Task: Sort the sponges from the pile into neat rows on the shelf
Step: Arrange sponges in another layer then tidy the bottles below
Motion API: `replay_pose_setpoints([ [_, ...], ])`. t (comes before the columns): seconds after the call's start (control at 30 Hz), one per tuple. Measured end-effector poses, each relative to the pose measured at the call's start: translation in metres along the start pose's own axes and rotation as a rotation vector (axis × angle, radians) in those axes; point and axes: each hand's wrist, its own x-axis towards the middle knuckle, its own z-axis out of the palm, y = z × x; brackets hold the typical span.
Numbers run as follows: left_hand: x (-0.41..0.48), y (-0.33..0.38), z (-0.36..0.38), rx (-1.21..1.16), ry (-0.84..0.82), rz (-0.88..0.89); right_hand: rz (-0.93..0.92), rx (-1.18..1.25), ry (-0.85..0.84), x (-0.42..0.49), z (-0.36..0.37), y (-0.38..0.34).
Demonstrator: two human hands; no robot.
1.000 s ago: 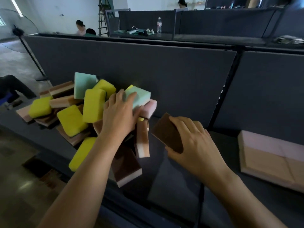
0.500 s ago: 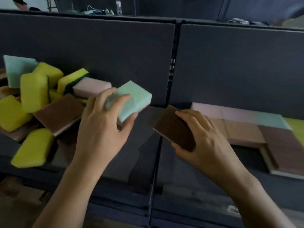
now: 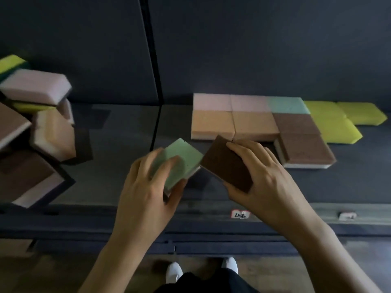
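L hand point(image 3: 148, 187) fingers clamp green sponge point(image 3: 182, 161), R hand point(image 3: 264, 176) clamps brown sponge point(image 3: 226, 166); both now nearer sorted rows point(image 3: 254, 119), sponges touching.

Your left grip point(image 3: 146, 187) holds a pale green sponge point(image 3: 184, 161), fingers curled over its top and thumb at its near edge. Your right grip point(image 3: 268, 178) holds a dark brown sponge point(image 3: 226, 163), tilted, its left corner just beside the green one. Both are over the dark shelf point(image 3: 118, 149). Behind your right grip lie the rows point(image 3: 254, 121): pink and teal sponges at the back, tan and brown in front, yellow to the right. The pile point(image 3: 48, 132) sits at the left edge, blurred. A white label point(image 3: 240, 214) marks the shelf's front lip.
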Motion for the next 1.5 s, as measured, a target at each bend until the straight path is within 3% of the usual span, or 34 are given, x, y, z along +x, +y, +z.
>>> replay_pose_setpoints([
  [0.4, 0.000, 0.029, 0.012, 0.091, -0.012, -0.016, -0.038, 0.029, -0.026, -0.015, -0.020, 0.021],
  [0.67, 0.022, 0.064, 0.026, 0.020, -0.094, 0.318, -0.064, 0.082, -0.033, -0.015, -0.027, 0.032],
  [1.13, 0.047, 0.079, 0.035, -0.038, -0.110, 0.269, -0.006, 0.110, -0.044, -0.013, -0.034, 0.057],
  [1.5, 0.057, 0.076, 0.036, 0.024, -0.091, 0.356, -0.044, 0.168, -0.030, -0.008, -0.039, 0.067],
])
